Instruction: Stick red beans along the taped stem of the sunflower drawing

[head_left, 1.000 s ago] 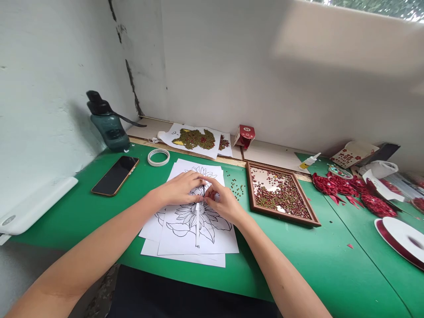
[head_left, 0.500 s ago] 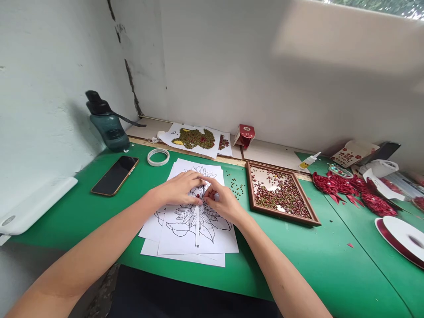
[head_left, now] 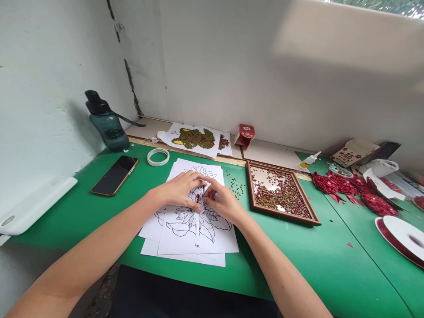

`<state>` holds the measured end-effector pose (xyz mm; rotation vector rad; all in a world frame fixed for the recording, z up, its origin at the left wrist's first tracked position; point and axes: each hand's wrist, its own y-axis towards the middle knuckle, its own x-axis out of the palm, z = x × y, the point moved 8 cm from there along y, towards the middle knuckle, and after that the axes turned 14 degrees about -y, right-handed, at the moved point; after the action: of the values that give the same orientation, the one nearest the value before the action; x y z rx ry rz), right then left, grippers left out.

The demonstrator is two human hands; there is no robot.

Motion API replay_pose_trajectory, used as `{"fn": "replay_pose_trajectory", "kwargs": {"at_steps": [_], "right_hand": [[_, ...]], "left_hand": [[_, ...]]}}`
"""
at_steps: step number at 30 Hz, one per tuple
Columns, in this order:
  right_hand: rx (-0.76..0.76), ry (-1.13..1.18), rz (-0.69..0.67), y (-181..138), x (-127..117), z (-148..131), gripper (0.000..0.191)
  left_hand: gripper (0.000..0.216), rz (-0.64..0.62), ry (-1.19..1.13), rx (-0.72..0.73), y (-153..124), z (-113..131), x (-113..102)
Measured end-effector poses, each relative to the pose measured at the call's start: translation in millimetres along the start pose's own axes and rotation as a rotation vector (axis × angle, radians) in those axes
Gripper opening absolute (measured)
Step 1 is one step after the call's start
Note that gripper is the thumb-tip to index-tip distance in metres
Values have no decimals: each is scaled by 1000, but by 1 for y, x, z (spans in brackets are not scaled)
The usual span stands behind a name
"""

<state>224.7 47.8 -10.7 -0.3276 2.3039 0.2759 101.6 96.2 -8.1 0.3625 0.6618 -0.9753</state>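
Note:
A line drawing of a sunflower (head_left: 185, 240) lies on top of several white sheets, under both hands. My left hand (head_left: 180, 190) rests across its upper left, thumb and fingers apart, holding nothing that I can see. My right hand (head_left: 223, 201) is curled over the upper right of the flower. Its index fingertip meets the left fingertips, and something small and whitish shows among its fingers, too hidden to name. Between the hands, a few dark red beans (head_left: 198, 198) sit on the flower.
To the right stands a brown framed tray (head_left: 251, 190) of red and green beans, with loose green beans (head_left: 236, 187) beside it. A phone (head_left: 115, 176), tape roll (head_left: 158, 157) and water bottle (head_left: 111, 130) are left. Behind lies a bean picture (head_left: 195, 139); a glue bottle (head_left: 309, 160) is back right.
The left thumb has shifted slightly down and the gap between the hands shows more of the red beans. A whitish spot now shows among the right fingers. The rest is unchanged.

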Motion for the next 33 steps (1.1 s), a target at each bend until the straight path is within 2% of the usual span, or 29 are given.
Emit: {"fn": "replay_pose_trajectory", "kwargs": {"at_steps": [7,17,24,33], "right_hand": [[-26,-15,0,0,1,1,72],[-40,-36,-5,0,2,0,71],[-78,5,-50,1,8,-10,70],[-90,44,-39,1,11,-11,70]], "left_hand": [[66,-57,-31,-23,-2,-6,-3],[85,-52,-6,-39,-2,-7,0],[101,-2,-46,-56,-2,-12,-2],[86,-37,-60,-55,-3,-13,-3]]}}
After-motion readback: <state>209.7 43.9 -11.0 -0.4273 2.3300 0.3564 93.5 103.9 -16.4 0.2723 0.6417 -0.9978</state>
